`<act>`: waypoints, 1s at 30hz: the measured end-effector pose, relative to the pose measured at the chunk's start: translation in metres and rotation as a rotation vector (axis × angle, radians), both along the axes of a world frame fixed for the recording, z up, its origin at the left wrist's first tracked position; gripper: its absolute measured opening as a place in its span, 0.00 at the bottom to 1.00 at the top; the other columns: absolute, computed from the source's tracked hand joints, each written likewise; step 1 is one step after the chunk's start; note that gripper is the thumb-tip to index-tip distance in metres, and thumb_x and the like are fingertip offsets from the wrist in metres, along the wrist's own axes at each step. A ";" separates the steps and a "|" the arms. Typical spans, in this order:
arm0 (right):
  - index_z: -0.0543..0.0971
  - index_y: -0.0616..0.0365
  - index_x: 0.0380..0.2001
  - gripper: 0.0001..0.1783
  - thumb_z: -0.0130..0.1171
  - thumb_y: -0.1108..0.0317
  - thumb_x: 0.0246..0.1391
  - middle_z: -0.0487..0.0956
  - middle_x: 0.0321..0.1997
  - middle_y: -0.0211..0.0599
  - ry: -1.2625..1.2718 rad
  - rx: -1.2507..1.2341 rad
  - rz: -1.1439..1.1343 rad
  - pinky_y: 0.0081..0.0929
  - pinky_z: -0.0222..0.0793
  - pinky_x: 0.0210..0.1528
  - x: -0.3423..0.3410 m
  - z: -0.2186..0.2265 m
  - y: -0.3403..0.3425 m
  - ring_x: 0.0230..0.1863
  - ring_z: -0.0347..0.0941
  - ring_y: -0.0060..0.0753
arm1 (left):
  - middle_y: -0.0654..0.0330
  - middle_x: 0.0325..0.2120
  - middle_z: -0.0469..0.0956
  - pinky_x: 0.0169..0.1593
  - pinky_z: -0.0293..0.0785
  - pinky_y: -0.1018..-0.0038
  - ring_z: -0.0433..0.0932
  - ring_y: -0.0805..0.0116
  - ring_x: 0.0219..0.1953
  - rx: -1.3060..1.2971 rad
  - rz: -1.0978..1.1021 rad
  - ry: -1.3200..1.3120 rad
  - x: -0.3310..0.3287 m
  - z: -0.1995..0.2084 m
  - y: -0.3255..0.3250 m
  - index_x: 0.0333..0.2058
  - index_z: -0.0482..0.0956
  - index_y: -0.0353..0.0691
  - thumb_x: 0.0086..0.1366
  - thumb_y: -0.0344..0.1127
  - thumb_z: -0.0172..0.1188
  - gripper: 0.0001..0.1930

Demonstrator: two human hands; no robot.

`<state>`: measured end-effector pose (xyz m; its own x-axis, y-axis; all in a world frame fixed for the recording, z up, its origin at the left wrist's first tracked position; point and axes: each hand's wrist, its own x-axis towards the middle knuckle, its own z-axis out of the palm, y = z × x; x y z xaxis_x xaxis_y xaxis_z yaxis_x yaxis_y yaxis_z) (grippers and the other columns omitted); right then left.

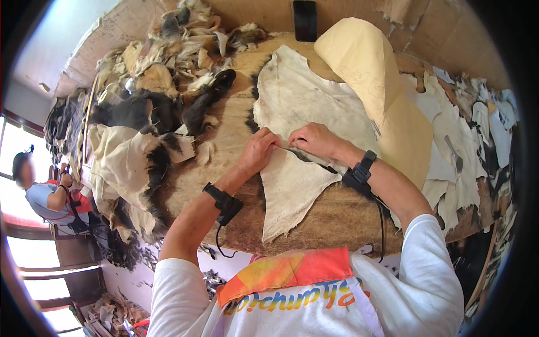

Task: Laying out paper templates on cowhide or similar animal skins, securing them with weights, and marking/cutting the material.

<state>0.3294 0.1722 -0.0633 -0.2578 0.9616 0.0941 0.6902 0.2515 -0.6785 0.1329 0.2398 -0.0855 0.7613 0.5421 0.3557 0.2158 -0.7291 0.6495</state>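
Observation:
A pale hide (314,92) lies skin side up on the wooden table, with black fur along its left edge. A split runs across its lower part, showing dark fur, and a triangular flap (295,188) hangs toward me below it. My left hand (263,150) pinches the hide's edge at the left end of the split. Close by on the right, my right hand (314,139) is closed over the split. Something small and dark shows at its fingertips, too hidden to name. Both wrists carry black strapped devices with cables.
A large tan paper sheet (365,73) overlaps the hide's right side. A black phone (305,21) rests at the back. Fur scraps (163,62) and hides (120,151) pile up at left; pale hide pieces (455,151) lie at right. Another person (48,194) works at far left.

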 end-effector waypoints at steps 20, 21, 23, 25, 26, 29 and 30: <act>0.68 0.66 0.27 0.19 0.56 0.60 0.36 0.74 0.27 0.50 -0.512 0.062 -0.017 0.40 0.62 0.40 -0.034 0.020 0.013 0.33 0.71 0.50 | 0.54 0.25 0.68 0.33 0.67 0.68 0.70 0.54 0.30 0.014 -0.036 -0.038 -0.003 -0.007 0.005 0.27 0.72 0.35 0.47 0.19 0.53 0.07; 0.68 0.66 0.27 0.19 0.56 0.61 0.35 0.74 0.26 0.50 -0.520 0.063 -0.008 0.39 0.62 0.40 -0.034 0.021 0.014 0.33 0.71 0.49 | 0.54 0.25 0.68 0.33 0.67 0.68 0.70 0.54 0.30 0.011 -0.032 -0.039 -0.003 -0.007 0.005 0.27 0.72 0.35 0.47 0.19 0.53 0.07; 0.68 0.66 0.29 0.20 0.55 0.60 0.36 0.74 0.27 0.49 -0.530 0.053 0.006 0.39 0.61 0.41 -0.035 0.022 0.014 0.33 0.71 0.48 | 0.54 0.25 0.68 0.33 0.67 0.68 0.69 0.54 0.30 0.003 -0.050 -0.057 -0.003 -0.008 0.007 0.26 0.72 0.35 0.46 0.20 0.53 0.07; 0.69 0.66 0.30 0.21 0.55 0.59 0.37 0.74 0.27 0.49 -0.537 0.041 0.018 0.39 0.61 0.43 -0.035 0.020 0.015 0.33 0.72 0.47 | 0.54 0.25 0.68 0.33 0.67 0.68 0.70 0.55 0.30 0.009 -0.049 -0.056 -0.003 -0.010 0.008 0.26 0.72 0.35 0.46 0.19 0.53 0.06; 0.69 0.65 0.29 0.20 0.55 0.59 0.37 0.74 0.27 0.49 -0.538 0.058 0.016 0.39 0.61 0.43 -0.035 0.019 0.015 0.32 0.72 0.47 | 0.54 0.25 0.69 0.33 0.67 0.68 0.70 0.55 0.30 0.017 -0.051 -0.056 -0.002 -0.010 0.008 0.26 0.72 0.35 0.46 0.19 0.53 0.06; 0.69 0.65 0.29 0.19 0.54 0.59 0.37 0.74 0.26 0.48 -0.536 0.077 0.019 0.39 0.61 0.42 -0.035 0.016 0.016 0.31 0.72 0.47 | 0.55 0.25 0.69 0.33 0.67 0.69 0.70 0.56 0.30 -0.037 -0.037 -0.045 -0.003 -0.011 0.007 0.26 0.72 0.35 0.46 0.20 0.53 0.06; 0.69 0.65 0.29 0.19 0.53 0.60 0.37 0.74 0.26 0.48 -0.539 0.082 0.020 0.39 0.61 0.42 -0.035 0.015 0.016 0.31 0.72 0.47 | 0.55 0.24 0.69 0.33 0.67 0.69 0.70 0.57 0.30 -0.030 -0.035 -0.050 -0.004 -0.011 0.007 0.25 0.72 0.35 0.46 0.20 0.54 0.06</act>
<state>0.2941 0.1884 -0.0483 -0.3084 0.9511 0.0183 0.9293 0.3053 -0.2079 0.1293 0.2468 -0.0966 0.7618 0.5263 0.3777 0.1572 -0.7158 0.6804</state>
